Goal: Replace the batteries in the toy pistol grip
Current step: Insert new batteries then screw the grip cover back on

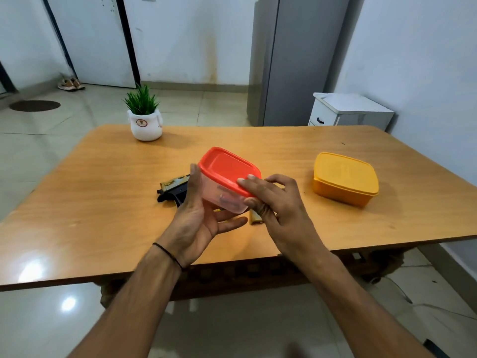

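Right hand (pixel 278 202) fingers (pixel 244 180) were clamped on the near rim of the red lid (pixel 227 166), tips on top and thumb under the edge. Left hand (pixel 198 223) gripped the clear box (pixel 219 192) itself, thumb up against its left end and the other fingers underneath, so the box hung tilted over the middle of the desk (pixel 103 202). Something dark sat inside, too blurry to call. The toy pistol (pixel 178 189), black with gold trim, lay flat on the desk right under both hands, mostly hidden, with bits poking out left and right. The yellow box (pixel 344 179), lid on, sat well apart toward the right edge, and the plant pot (pixel 145 125) near the far left corner. Plenty of bare desk along the near edge and left side.
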